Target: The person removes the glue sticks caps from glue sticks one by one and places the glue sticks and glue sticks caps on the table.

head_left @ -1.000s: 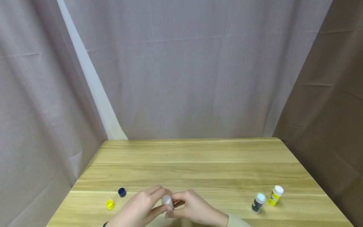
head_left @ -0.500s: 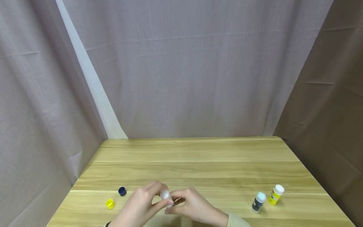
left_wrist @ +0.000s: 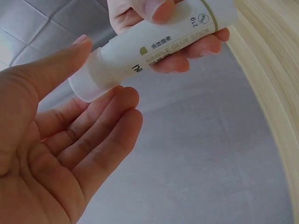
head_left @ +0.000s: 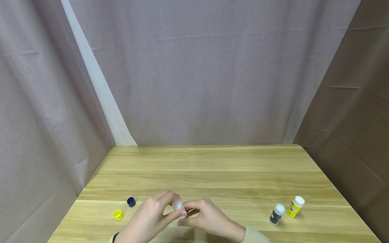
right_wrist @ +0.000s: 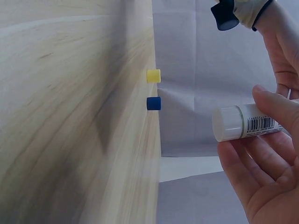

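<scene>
A white glue stick is between both hands over the near part of the table. My left hand pinches its translucent cap with the thumb on top and the fingers beneath, seen in the left wrist view. Round the printed body my right hand grips with thumb and fingers. In the right wrist view the other end of the glue stick, with a barcode beside it, points out from the right hand. The stick lies tilted; the head view hides part of its body behind fingers.
Left of the hands on the wooden table lie a dark blue cap and a yellow cap. To the right stand a dark-labelled tube and a yellow tube, both with pale tops. Grey curtains surround the table.
The left fingers have shifted and turned slightly at the capped end, and the glue stick leans more to the left. The right hand keeps its grip. The caps and tubes stay put.
</scene>
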Demonstrator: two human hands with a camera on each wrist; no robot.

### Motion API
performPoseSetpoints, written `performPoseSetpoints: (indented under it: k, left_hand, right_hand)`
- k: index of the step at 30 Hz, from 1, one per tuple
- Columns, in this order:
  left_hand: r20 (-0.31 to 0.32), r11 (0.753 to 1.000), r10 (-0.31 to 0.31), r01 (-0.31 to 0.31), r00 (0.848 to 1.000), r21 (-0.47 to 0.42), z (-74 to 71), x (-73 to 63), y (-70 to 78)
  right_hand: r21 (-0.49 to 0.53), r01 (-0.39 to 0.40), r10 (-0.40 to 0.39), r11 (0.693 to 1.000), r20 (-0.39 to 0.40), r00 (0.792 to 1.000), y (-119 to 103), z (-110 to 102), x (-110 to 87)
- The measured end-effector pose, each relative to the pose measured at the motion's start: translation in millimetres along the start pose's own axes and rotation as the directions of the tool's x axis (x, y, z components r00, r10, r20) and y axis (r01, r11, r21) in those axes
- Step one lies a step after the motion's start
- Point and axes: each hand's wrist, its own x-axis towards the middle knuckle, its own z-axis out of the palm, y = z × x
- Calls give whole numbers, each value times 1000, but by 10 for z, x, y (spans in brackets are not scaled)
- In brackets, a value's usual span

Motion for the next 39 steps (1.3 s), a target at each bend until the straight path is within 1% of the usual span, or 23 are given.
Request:
performPoseSetpoints:
  k: [3, 7, 9, 13, 15, 18, 23, 26, 29, 33, 39]
  left_hand:
    - [-56, 1000, 23, -23, 998, 7, -36, 30, 8]
    - [-147, 999, 36, -33, 988, 21, -128, 77, 27]
    - [-170, 999, 32, -28, 985, 28, -175, 98, 34]
    - [-172, 999, 13, -7, 985, 37, -230, 124, 36]
    - [-171, 999, -7, 14, 985, 40, -239, 123, 34]
    - [-182, 999, -17, 25, 983, 45, -239, 116, 20]
    - [-202, 999, 1, 10, 979, 51, -235, 103, -19]
    - [-188, 999, 7, 2, 982, 47, -243, 97, -39]
    - [-167, 998, 13, -2, 986, 64, -250, 91, -52]
    - [-163, 996, 28, -14, 986, 87, -244, 85, -62]
    - [-179, 1000, 19, -14, 984, 27, -225, 84, -79]
  right_hand:
    - [3, -15, 15, 1000, -2, 1000, 18, -6, -17]
    - [20, -37, 37, 999, 21, 999, 48, 6, -54]
    - [26, -42, 41, 999, 33, 999, 65, 19, -68]
    - [30, -50, 49, 998, 24, 999, 84, 33, -82]
    - [28, -57, 56, 998, 16, 998, 90, 32, -85]
    - [28, -67, 67, 997, 13, 998, 99, 23, -89]
    - [10, -68, 68, 998, -6, 998, 116, -8, -92]
    - [4, -77, 77, 997, -35, 996, 128, -43, -89]
    - [8, -95, 95, 995, -53, 994, 134, -87, -89]
    - [3, -118, 118, 993, -64, 991, 131, -135, -97]
    - [3, -119, 119, 993, -76, 990, 132, -158, -103]
